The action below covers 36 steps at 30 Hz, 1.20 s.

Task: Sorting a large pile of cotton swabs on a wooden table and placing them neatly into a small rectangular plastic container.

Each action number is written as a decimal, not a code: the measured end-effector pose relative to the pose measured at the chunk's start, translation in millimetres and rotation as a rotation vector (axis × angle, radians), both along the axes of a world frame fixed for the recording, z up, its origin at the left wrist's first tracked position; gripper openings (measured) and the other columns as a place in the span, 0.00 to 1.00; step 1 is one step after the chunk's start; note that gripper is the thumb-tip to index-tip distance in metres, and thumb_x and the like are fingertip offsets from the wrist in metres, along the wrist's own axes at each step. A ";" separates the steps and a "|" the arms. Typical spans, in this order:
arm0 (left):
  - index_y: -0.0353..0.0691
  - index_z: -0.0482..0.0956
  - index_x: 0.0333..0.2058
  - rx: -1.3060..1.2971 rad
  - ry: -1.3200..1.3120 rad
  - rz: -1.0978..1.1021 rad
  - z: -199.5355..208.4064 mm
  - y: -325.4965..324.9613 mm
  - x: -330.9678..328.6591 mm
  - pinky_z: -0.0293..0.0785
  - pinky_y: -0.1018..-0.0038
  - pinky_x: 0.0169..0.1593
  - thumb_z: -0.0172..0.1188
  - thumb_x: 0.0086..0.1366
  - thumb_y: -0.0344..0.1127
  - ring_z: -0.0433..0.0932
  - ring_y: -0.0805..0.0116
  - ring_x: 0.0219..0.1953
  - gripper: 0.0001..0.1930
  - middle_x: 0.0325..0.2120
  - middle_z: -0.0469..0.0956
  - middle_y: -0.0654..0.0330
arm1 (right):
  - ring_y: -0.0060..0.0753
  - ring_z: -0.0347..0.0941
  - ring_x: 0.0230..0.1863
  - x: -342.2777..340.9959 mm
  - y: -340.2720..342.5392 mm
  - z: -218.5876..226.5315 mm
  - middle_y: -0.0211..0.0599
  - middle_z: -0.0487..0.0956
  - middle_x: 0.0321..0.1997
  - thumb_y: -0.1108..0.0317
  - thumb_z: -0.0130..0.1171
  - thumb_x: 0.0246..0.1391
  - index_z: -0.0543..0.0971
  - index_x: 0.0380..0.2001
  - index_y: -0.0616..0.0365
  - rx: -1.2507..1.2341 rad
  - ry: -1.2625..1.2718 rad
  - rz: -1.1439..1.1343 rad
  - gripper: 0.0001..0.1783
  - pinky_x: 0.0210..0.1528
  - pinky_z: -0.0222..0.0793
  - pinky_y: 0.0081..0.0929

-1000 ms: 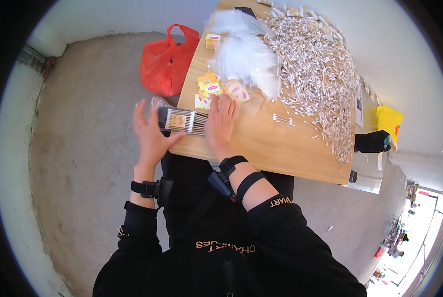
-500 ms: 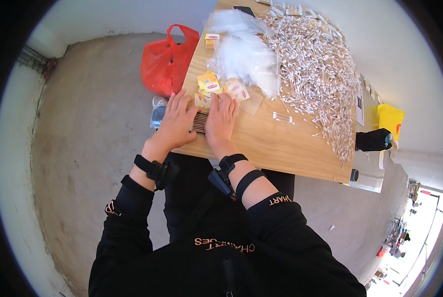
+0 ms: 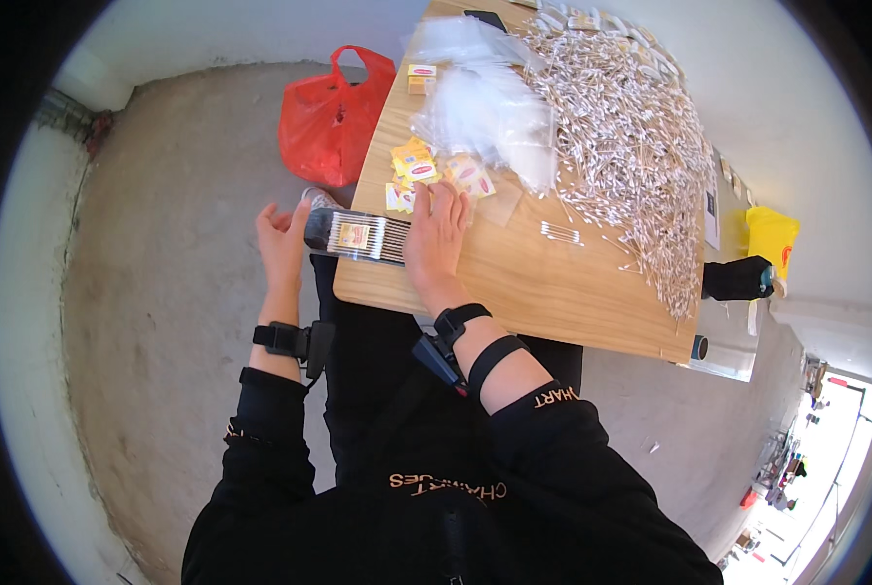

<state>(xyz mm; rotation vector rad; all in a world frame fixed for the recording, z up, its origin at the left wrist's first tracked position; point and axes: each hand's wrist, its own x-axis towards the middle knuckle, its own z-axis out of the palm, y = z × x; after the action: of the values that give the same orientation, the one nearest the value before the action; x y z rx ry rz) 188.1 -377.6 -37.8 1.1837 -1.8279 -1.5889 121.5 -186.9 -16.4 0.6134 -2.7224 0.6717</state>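
Observation:
A clear plastic bag of cotton swabs (image 3: 390, 240) lies at the table's left edge, its left end sticking out past the edge. The swabs sit side by side in a row, and a small yellow-and-white label card (image 3: 354, 236) shows among them. My right hand (image 3: 436, 234) rests flat over the bag's right end, fingers stretched out and hiding that part. Off the table to the left, my left hand (image 3: 281, 244) is empty, apart from the bag, its fingers loosely bent and the thumb apart. Beyond the right fingertips are loose yellow label cards (image 3: 414, 161).
A large heap of cotton swabs (image 3: 621, 127) covers the table's right side. Clear plastic bags (image 3: 485, 117) are stacked at the back left, near a small card stack (image 3: 421, 80). Several swabs (image 3: 560, 233) lie apart mid-table. A red carrier bag (image 3: 327, 132) stands left of the table.
My left hand has let go of the swab bag and moved left, off the table, uncovering the bag's left part and label. The right hand has stayed in place.

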 end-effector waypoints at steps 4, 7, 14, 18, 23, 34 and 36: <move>0.33 0.73 0.47 0.461 0.077 -0.203 -11.9 2.0 -3.2 0.76 0.72 0.40 0.69 0.57 0.41 0.78 0.69 0.36 0.24 0.36 0.78 0.59 | 0.42 0.57 0.64 -1.9 -0.2 -2.8 0.41 0.65 0.53 0.74 0.49 0.55 0.71 0.51 0.59 0.004 0.014 -0.003 0.19 0.70 0.45 0.47; 0.33 0.75 0.41 0.780 0.268 -0.132 -11.0 19.9 -6.7 0.77 0.73 0.40 0.68 0.58 0.36 0.80 0.71 0.35 0.17 0.35 0.79 0.59 | 0.42 0.57 0.64 -1.3 -1.8 -2.9 0.41 0.65 0.53 0.74 0.49 0.54 0.71 0.52 0.60 0.020 0.021 0.007 0.20 0.70 0.46 0.48; 0.32 0.75 0.41 0.701 0.309 -0.061 -7.7 29.5 -9.2 0.77 0.74 0.40 0.68 0.57 0.35 0.80 0.70 0.34 0.16 0.34 0.80 0.59 | 0.43 0.57 0.64 -0.7 -14.0 -1.9 0.40 0.66 0.53 0.74 0.50 0.53 0.71 0.52 0.61 -0.021 0.015 0.042 0.20 0.70 0.47 0.48; 0.31 0.76 0.40 0.639 0.334 -0.011 -7.7 29.1 -8.7 0.76 0.75 0.39 0.68 0.57 0.33 0.79 0.71 0.34 0.16 0.33 0.80 0.58 | 0.43 0.57 0.64 0.7 -22.1 0.9 0.40 0.66 0.53 0.74 0.50 0.53 0.71 0.52 0.60 -0.023 0.024 0.074 0.21 0.70 0.46 0.48; 0.31 0.77 0.38 0.589 0.323 -0.012 -6.4 33.8 -10.9 0.75 0.76 0.39 0.68 0.58 0.33 0.79 0.73 0.33 0.14 0.32 0.80 0.59 | 0.47 0.58 0.63 -0.8 -23.6 -2.3 0.45 0.65 0.54 0.75 0.49 0.53 0.70 0.52 0.62 -0.100 -0.007 0.084 0.20 0.69 0.49 0.47; 0.32 0.79 0.36 0.531 0.320 -0.044 -0.4 30.7 -7.2 0.74 0.79 0.35 0.67 0.59 0.34 0.78 0.75 0.30 0.12 0.30 0.80 0.61 | 0.49 0.56 0.63 43.9 -24.8 4.3 0.53 0.59 0.57 0.61 0.39 0.67 0.60 0.59 0.66 -0.907 -0.440 -0.060 0.24 0.66 0.51 0.41; 0.32 0.79 0.36 0.520 0.303 -0.043 0.2 31.1 -6.7 0.74 0.78 0.35 0.66 0.59 0.34 0.78 0.75 0.30 0.11 0.30 0.80 0.61 | 0.50 0.55 0.63 43.0 -35.3 3.5 0.54 0.59 0.58 0.59 0.39 0.67 0.59 0.60 0.66 -0.862 -0.432 -0.026 0.25 0.66 0.49 0.41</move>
<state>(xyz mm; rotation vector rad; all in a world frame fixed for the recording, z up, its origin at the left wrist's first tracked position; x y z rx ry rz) 181.5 -346.4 -37.6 1.0291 -1.2946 -2.2134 164.5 -222.2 -12.9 0.2224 -2.3875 1.9821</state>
